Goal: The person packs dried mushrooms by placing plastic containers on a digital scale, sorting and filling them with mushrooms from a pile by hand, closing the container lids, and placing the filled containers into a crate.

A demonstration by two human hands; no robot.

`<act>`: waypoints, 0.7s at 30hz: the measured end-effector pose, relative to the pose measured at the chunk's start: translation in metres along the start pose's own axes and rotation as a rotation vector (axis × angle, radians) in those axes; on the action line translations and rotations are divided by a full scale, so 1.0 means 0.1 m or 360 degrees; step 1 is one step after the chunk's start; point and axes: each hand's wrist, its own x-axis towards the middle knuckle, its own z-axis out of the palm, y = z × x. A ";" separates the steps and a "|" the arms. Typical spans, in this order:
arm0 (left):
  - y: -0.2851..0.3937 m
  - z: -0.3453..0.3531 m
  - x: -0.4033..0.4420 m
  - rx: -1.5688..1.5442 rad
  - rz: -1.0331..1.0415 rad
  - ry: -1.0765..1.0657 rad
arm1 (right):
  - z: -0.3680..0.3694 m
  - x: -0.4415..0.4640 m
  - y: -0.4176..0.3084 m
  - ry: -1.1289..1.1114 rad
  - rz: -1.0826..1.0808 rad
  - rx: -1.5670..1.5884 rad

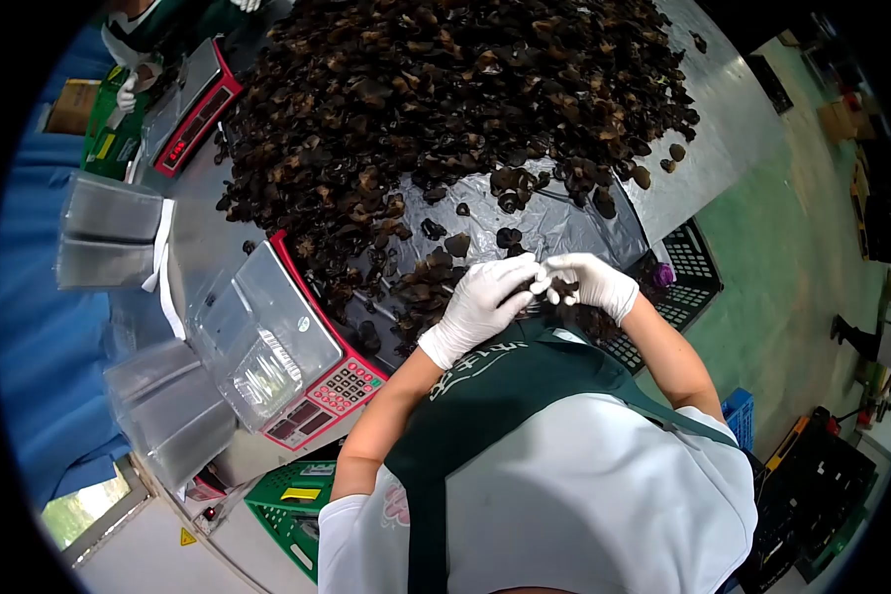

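My left hand [485, 299], in a white glove, is closed with its fingertips meeting those of my right hand in front of the apron. What its fingers hold, if anything, is hidden. My right hand [591, 281], gloved too, curls around a small dark piece of black fungus [566, 288]. Just beyond both hands, loose black fungus pieces [456, 245] lie on dark plastic sheeting [480, 212]. The large heap of black fungus [445, 89] rises behind them on the metal table [708, 94].
To the left stands a red scale [342, 381] with a clear plastic bag [267, 376] on its pan. Stacks of clear bags [168, 406] lie beside it. Black crates [691, 262] sit right; a green crate [292, 500] is below. A co-worker's gloved hand [126, 96] is near another scale [193, 119].
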 end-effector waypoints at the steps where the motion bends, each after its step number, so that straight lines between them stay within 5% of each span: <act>1: -0.04 0.02 -0.03 0.0036 -0.0048 0.0089 | 0.08 -0.04 0.03 0.0003 0.0038 -0.0104; 2: -0.09 0.05 -0.06 0.0051 -0.0110 0.0132 | 0.21 -0.10 0.11 -0.0011 -0.0152 -0.0612; 3: -0.15 0.08 -0.10 0.0069 -0.0173 0.0178 | 0.29 -0.10 0.21 0.0093 0.0028 -0.0719; 7: -0.29 0.13 -0.22 0.0051 -0.0239 0.0234 | 0.25 -0.10 0.44 0.0254 -0.0170 -0.0609; 9: -0.35 0.13 -0.24 0.0047 -0.0245 0.0233 | 0.22 -0.21 0.35 0.0287 -0.0221 -0.1089; 14: -0.37 0.13 -0.19 0.0108 -0.0250 0.0205 | -0.11 -0.55 -0.04 -0.0049 -0.0244 -0.1419; 16: -0.38 0.12 -0.20 0.0113 -0.0248 0.0196 | -0.54 -0.76 -0.12 0.0045 0.0021 -0.1517; 19: -0.44 0.10 -0.22 0.0179 -0.0233 0.0145 | -0.63 -1.03 -0.34 0.0821 0.0662 -0.2504; 21: -0.46 0.11 -0.22 0.0308 -0.0255 0.0093 | -0.58 -0.95 -0.40 0.1457 0.0067 -0.2460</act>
